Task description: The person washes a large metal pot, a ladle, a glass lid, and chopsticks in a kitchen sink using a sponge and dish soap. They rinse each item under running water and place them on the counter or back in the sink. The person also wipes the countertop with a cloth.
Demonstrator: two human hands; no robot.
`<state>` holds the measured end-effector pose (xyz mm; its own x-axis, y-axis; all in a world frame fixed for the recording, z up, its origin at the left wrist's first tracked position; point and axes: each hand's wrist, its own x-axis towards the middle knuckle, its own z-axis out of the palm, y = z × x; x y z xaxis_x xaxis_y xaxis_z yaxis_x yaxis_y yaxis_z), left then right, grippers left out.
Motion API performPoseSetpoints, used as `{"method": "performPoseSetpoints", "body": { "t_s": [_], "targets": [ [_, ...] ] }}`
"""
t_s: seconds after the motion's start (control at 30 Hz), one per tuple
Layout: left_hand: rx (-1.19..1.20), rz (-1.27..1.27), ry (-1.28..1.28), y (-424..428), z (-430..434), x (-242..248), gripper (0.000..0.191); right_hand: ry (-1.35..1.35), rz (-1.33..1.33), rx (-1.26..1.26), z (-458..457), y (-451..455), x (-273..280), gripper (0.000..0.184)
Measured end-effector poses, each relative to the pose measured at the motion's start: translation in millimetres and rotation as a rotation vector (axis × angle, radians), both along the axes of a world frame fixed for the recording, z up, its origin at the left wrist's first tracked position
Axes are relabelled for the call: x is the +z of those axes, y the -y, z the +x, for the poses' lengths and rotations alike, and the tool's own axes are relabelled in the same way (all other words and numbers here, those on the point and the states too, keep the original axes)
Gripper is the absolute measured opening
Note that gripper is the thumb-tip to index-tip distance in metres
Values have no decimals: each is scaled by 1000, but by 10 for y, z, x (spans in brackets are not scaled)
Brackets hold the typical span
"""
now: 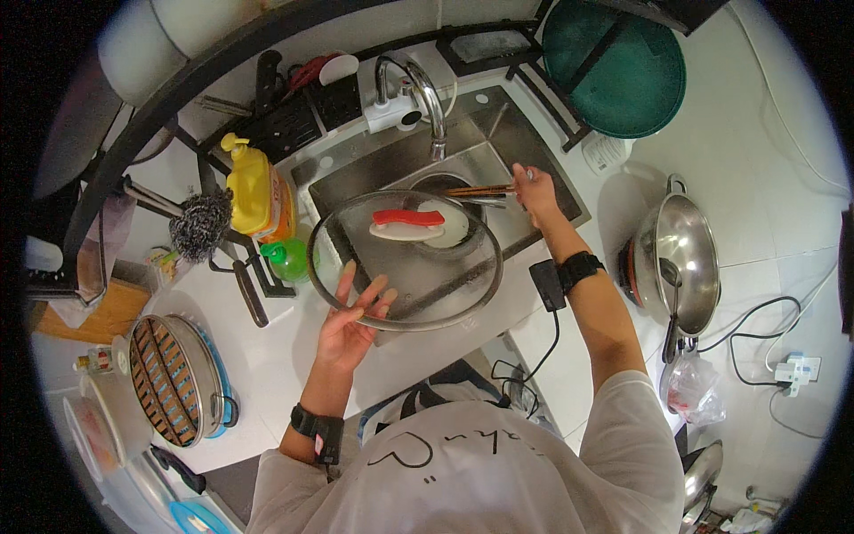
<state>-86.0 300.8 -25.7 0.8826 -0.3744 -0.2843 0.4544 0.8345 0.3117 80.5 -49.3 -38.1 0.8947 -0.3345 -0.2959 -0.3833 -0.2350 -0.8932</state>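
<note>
My left hand [348, 337] grips the near rim of a large clear glass lid [427, 280], tilted over the stainless steel sink [560, 183]. The lid has a red handle [408, 217] with a white part below it. Through the glass shows a pale round object [452, 223] in the sink, too obscured to name. My right hand [536, 190] is closed around a bundle of wooden chopsticks [477, 191], with a thin metal utensil [492, 201] alongside. Both reach over the basin, their far ends near the drain area. Above the sink curves a chrome faucet [434, 100]; I cannot make out any water flow.
Left of the sink stand a yellow pump bottle [252, 190], a green-capped bottle [288, 260] and a metal scrubber [200, 227]. A steamer [167, 380] sits farther left. At right is a steel wok [690, 247] holding a ladle [672, 294]. A green round tray [634, 87] leans behind.
</note>
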Motion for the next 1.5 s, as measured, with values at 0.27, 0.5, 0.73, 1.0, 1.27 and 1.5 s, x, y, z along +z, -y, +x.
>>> {"method": "performPoseSetpoints", "body": {
  "t_s": [0.27,0.5,0.73,1.0,1.27,1.5],
  "targets": [
    [-6,2,3,-62,-88,6,73,142,-193,35,88,62,-216,44],
    [-34,32,30,-87,-77,35,76,-28,-13,183,-172,57,96,23],
    [-49,24,-10,-93,-101,-11,71,409,-659,321,-679,300,-61,33],
    [-127,40,-24,-1,-89,52,74,241,-822,343,-1352,650,-659,36],
    [-166,48,14,300,-157,112,75,-155,-751,446,-1770,776,-521,48],
    [-168,82,65,695,-298,171,75,429,-519,526,-1507,535,372,51]
  ]
}}
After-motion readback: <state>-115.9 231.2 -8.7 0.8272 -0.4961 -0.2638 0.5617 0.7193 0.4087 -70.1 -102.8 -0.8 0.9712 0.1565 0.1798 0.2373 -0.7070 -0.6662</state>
